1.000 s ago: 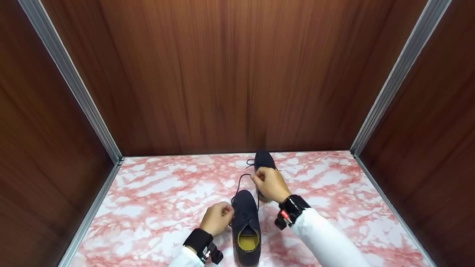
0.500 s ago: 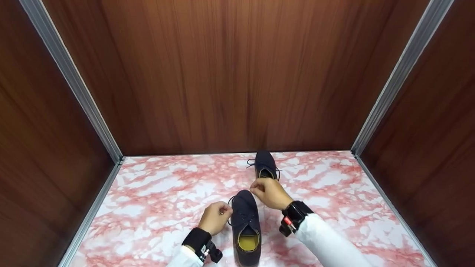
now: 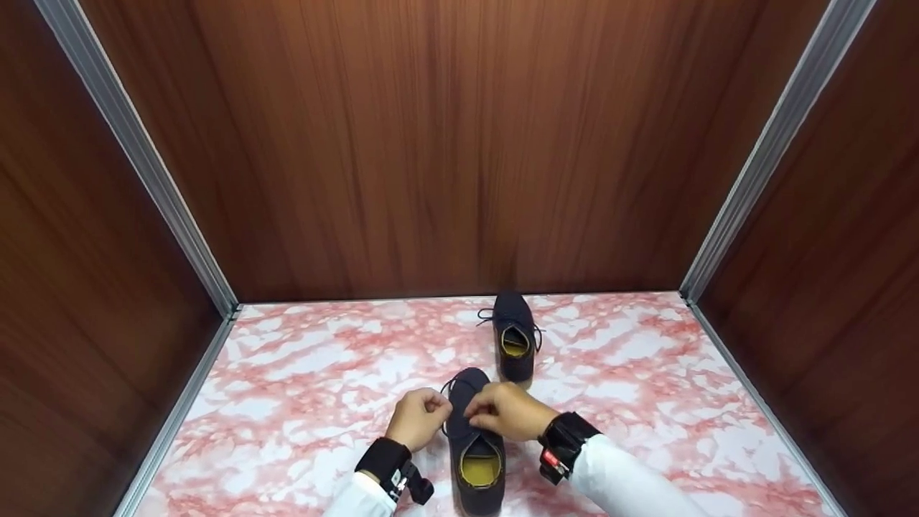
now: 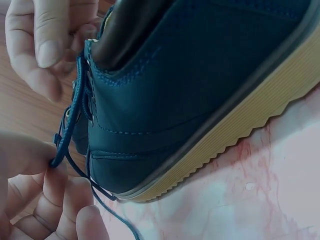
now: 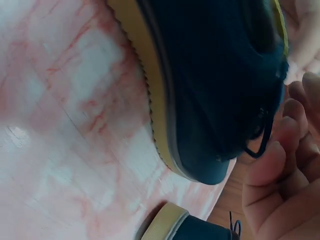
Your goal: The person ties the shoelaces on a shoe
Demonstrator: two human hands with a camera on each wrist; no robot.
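A dark navy lace-up shoe (image 3: 470, 388) with a yellow insole stands upright, toe away from me, in the head view. My left hand (image 3: 418, 418), at its left side, pinches a shoelace (image 4: 75, 117) between thumb and index finger, clearest in the left wrist view. Over the laces and tongue, my right hand (image 3: 513, 411) has loosely bent fingers. In the right wrist view, the right fingertips (image 5: 275, 155) lie close to a lace loop (image 5: 257, 150); whether they touch it I cannot tell. The left wrist view shows no lace between the right thumb and fingers.
A matching shoe (image 3: 512, 316) with laces spread to both sides stands ahead, near the back wall. Wood-grain panels (image 3: 459, 143) with metal edge strips (image 3: 151, 165) enclose the red-and-white marbled surface (image 3: 309, 402) on the left, right and back.
My right hand has come back toward me, from beside the far shoe to over the near shoe's laces. The lace stretched to it earlier has dropped away. The left hand stays nearly still.
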